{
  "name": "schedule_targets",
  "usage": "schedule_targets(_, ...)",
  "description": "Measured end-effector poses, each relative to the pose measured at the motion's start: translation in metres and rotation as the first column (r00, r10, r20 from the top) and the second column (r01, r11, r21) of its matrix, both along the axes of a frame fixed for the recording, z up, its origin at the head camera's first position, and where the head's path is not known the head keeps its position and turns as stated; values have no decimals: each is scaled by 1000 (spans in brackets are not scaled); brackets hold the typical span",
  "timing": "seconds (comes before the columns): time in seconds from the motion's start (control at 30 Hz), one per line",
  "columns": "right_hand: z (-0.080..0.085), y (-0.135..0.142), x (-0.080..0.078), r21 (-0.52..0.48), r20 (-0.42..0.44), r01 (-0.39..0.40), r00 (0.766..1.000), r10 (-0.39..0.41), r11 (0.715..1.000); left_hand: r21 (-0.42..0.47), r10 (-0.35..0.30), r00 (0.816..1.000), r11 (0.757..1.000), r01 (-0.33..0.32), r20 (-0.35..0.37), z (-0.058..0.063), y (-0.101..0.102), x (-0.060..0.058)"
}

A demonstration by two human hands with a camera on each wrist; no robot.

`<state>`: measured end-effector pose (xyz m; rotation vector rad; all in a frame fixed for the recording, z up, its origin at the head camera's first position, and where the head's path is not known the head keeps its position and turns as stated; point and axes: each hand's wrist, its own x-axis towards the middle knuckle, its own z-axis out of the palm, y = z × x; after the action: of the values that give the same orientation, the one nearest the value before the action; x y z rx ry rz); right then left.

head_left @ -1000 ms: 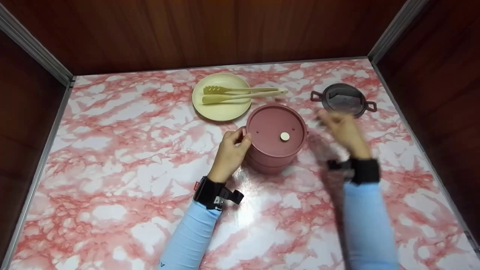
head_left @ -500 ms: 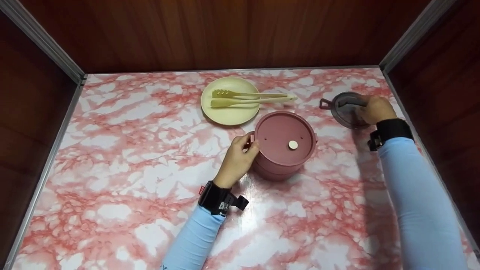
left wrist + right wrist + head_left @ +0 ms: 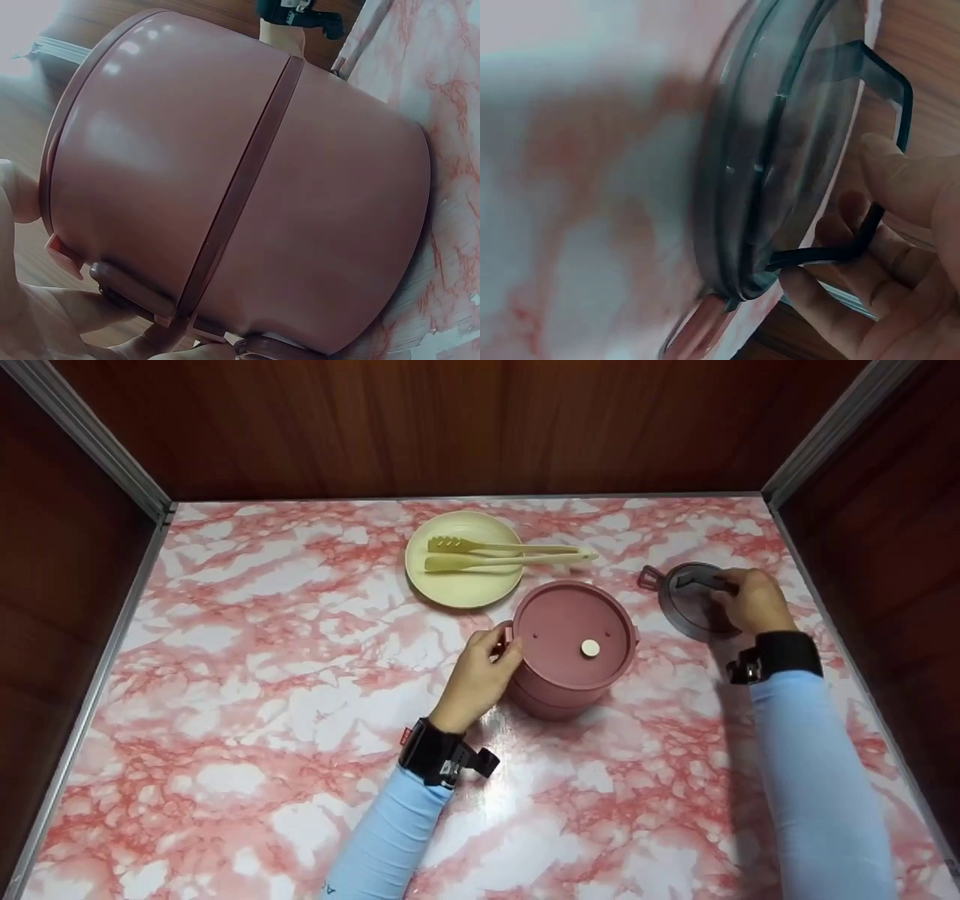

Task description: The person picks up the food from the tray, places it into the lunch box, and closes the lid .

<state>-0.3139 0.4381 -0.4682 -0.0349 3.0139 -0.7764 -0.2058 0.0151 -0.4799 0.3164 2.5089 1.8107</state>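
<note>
My left hand [image 3: 480, 671] grips the side handle of a tall dusky-pink pot [image 3: 551, 694], its thumb at the rim. A pink lid [image 3: 559, 615] with a cream knob covers the pot. In the left wrist view, a band runs round the pot [image 3: 322, 187], and the fingers are behind its side handles [image 3: 131, 289]. At the right, my right hand [image 3: 757, 600] holds the arched handle [image 3: 904, 90] of a dark see-through lid [image 3: 686, 604], thumb on one side and fingers curled beneath. A loop handle [image 3: 649, 577] sticks out at this lid's left.
Behind the pot lies a pale yellow plate [image 3: 465, 589] with tongs [image 3: 517, 559] across it, their joined end beyond the plate's right edge. Dark wood-grain walls [image 3: 465, 427] enclose the marbled pink-and-white table [image 3: 247, 690] at the back and sides.
My right hand has reached right and taken hold of the dark lid's handle. Over the last half second, the lid has shifted toward me and turned slightly. My left hand keeps its grip.
</note>
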Motion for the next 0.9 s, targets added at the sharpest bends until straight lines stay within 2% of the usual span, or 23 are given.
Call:
schedule_targets(0.13, 7, -6, 11, -46, -54, 18, 998, -20, 999, -6, -2, 1000, 1000, 2, 7, 1, -1, 0)
schedule_targets(0.23, 19, -14, 17, -77, -131, 10, 991, -21, 997, -11, -4, 1000, 1000, 4, 10, 1, -1, 0)
schedule_targets(0.4, 49, -37, 27, -139, -289, -9, 957, -31, 990, -2, -18, 1000, 1000, 18, 2, 1, -1, -1)
schedule_targets(0.53, 73, -68, 38, -153, -428, -79, 904, 6, 985, 8, -39, 999, 999, 39, 3, 1, -2, -2)
schedule_targets(0.63, 84, -94, 49, -109, -514, -180, 852, 99, 978, 7, -47, 999, 999, 47, 15, 2, -4, -2)
schedule_targets(0.77, 87, -126, 64, -47, -568, -313, 789, 233, 948, 2, -70, 997, 998, 70, 30, 4, -6, -1)
schedule_targets(0.9, 83, -147, 78, -37, -585, -399, 752, 304, 916, 18, -88, 995, 996, 87, 53, 6, -11, -1)
